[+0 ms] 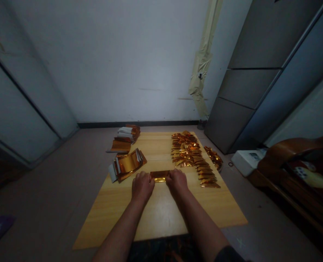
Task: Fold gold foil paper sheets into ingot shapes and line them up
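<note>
Foil (pixel 160 175), one piece, has around it one fridge (pixel 254 85), one table (pixel 161 218), above whose middle it is, and one white box (pixel 243 164). Folded pieces (pixel 187 149) crowd the table's right side, too dense for counting; two groups of sheets (pixel 127 163) lie left. Left hand (pixel 142 186) and right hand (pixel 178 182) each grasp one end.

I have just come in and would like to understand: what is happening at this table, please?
A person holds a shiny gold strip above the wooden table, the left hand at one end and the right hand at the other. On the left lie bent gold-and-grey sheets. On the right, pointed gold pieces are lined up closely, with more gold pieces beyond the table's right edge.
</note>
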